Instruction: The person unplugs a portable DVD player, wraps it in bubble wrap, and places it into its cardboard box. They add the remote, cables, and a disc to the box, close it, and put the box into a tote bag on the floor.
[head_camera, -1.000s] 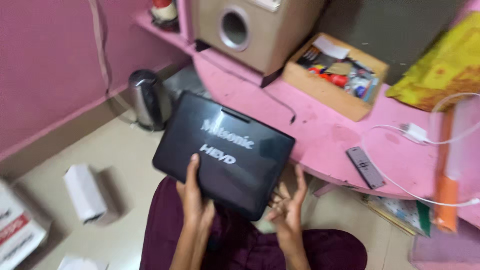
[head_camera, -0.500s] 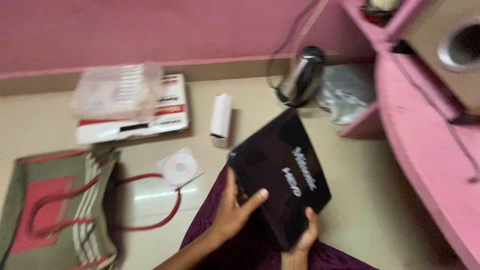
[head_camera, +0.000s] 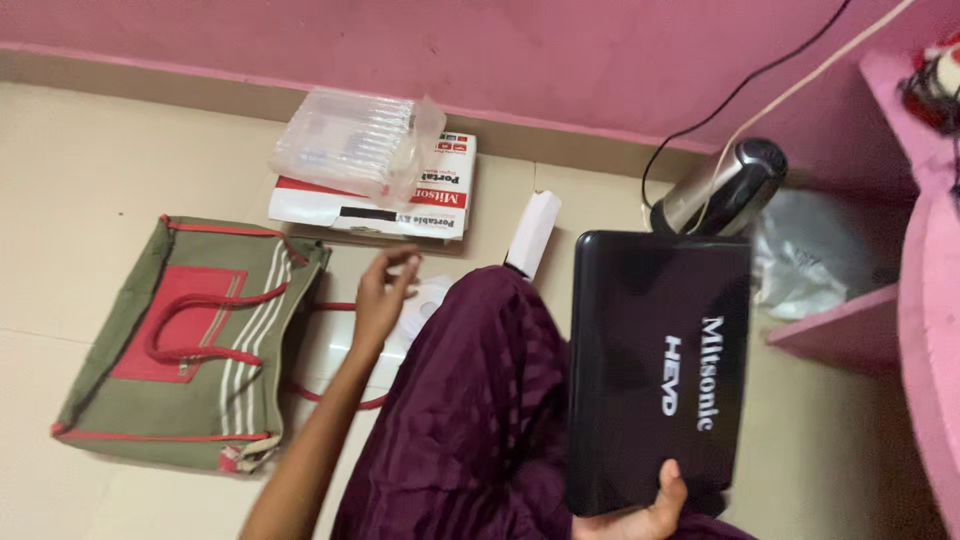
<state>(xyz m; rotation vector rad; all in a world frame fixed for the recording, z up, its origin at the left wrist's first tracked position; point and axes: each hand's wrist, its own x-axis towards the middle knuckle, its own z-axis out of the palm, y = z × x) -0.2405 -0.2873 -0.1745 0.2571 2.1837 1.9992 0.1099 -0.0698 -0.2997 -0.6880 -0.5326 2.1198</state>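
My right hand grips the near edge of a flat, glossy black device with a closed lid, held over my lap in maroon cloth. My left hand reaches out to the left with fingers spread, holding nothing. It hovers just above a disc in a white sleeve on the floor, partly hidden by my knee. A green and red cloth bag with red handles lies flat to the left of that hand.
A white and red cardboard box with clear bubble wrap on it lies by the pink wall. A small white box, a steel kettle with cables, a crumpled plastic bag and a pink shelf stand to the right.
My left hand has let go of the black device and moved left toward the floor. The device now rests in my right hand alone. The view has swung further left.
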